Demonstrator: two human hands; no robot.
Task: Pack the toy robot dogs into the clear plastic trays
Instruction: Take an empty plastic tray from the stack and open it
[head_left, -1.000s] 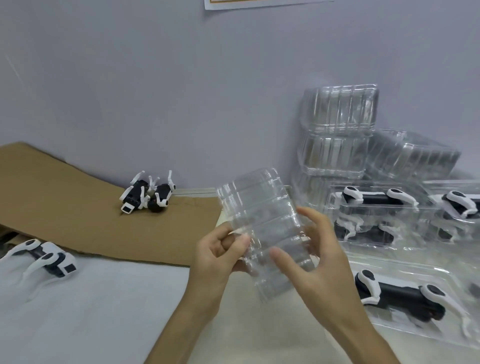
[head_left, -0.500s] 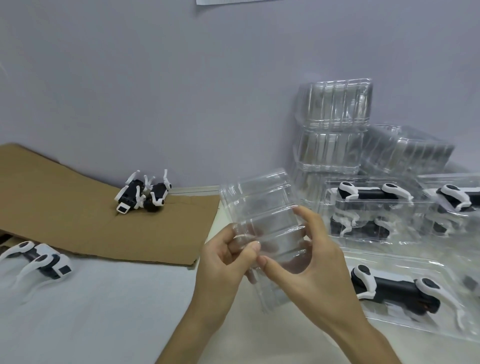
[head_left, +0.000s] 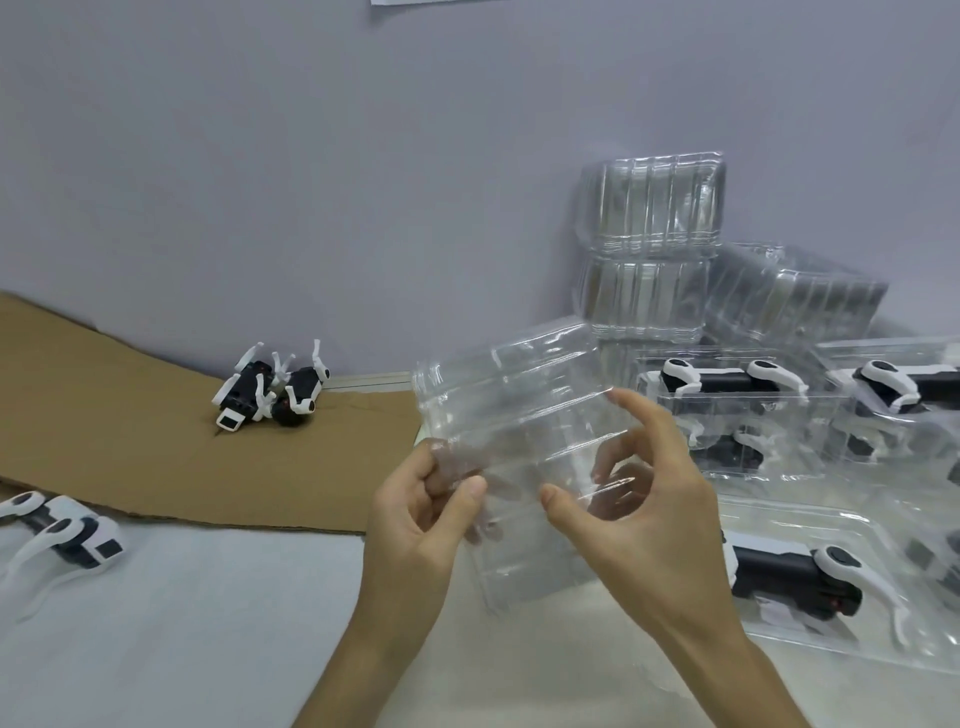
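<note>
I hold a clear ribbed plastic tray (head_left: 519, 415) upright in front of me. My left hand (head_left: 421, 525) pinches its left edge between thumb and fingers. My right hand (head_left: 639, 509) curls round its right side, thumb in front and fingers behind the plastic. Two black-and-white toy robot dogs (head_left: 272, 389) lie tumbled on the brown cardboard (head_left: 104, 415). Another loose toy dog (head_left: 57, 530) lies at the left edge on the white surface.
Empty clear trays (head_left: 649, 249) are stacked against the wall at the right. Filled trays with dogs (head_left: 727, 384) sit below them. An open tray with a dog (head_left: 795, 571) lies near my right wrist. The white table (head_left: 182, 623) stretches in front.
The tray tilted and shifted slightly in my hands. My right thumb moved off my left thumb to the right, and my right fingers spread behind the plastic.
</note>
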